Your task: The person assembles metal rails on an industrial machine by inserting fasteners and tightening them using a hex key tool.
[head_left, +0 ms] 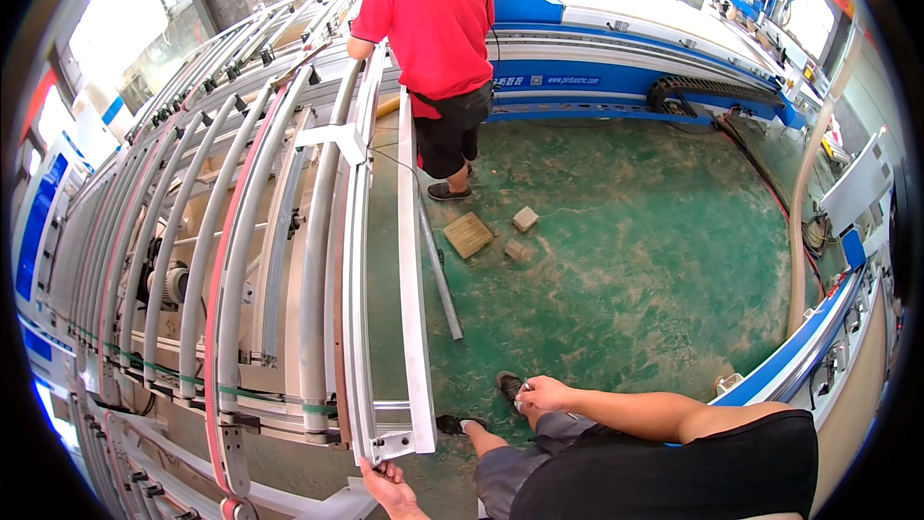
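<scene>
My left hand [389, 490] is at the near end of a long aluminium profile rail [358, 327], just below its corner bracket [393, 444]. Its fingers are curled and its thumb lies against the rail's end; whatever they hold is hidden. Over my knee, my right hand [546, 394] is closed, with a small metallic piece showing at the fingers, too small to name. A white bar [414, 347] runs alongside the rail and meets it at the bracket. Farther up, a white bracket [334, 143] is fixed across the rail.
A roller conveyor frame [207, 231] with red belts fills the left. A person in a red shirt [433, 29] stands at its far end. Wooden blocks [468, 234] and a grey tube [439, 274] lie on the green floor [626, 260]. A blue-and-white machine [597, 77] spans the back.
</scene>
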### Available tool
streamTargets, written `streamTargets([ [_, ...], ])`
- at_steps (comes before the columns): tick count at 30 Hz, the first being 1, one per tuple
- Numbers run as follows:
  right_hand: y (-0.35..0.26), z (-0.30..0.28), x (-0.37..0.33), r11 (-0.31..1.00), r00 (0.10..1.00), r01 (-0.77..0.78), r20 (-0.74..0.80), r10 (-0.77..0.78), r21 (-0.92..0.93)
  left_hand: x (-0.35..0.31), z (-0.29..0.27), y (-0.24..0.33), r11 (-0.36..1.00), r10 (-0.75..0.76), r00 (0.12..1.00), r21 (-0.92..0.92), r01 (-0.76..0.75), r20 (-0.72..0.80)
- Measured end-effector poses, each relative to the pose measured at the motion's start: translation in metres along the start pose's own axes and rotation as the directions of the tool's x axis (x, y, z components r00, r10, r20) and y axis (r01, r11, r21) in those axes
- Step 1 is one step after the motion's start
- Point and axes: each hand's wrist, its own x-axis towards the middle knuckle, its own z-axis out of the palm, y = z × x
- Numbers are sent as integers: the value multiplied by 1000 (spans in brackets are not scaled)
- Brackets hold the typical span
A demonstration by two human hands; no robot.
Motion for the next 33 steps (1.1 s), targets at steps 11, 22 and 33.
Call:
streamTargets([
  [11, 12, 0, 7, 1000, 1000, -4, -6, 4, 21, 0, 0, 2, 1000, -7, 1000, -3, 7, 12],
  [22, -3, -5, -1, 998, 999, 21, -29, -23, -59, 1, -2, 0, 999, -12, 1000, 34, 11, 13],
  [33, 1, 3, -1, 984, 982, 178, -65, -177, 24, -23, -33, -10, 999, -34, 997, 16, 36, -65],
])
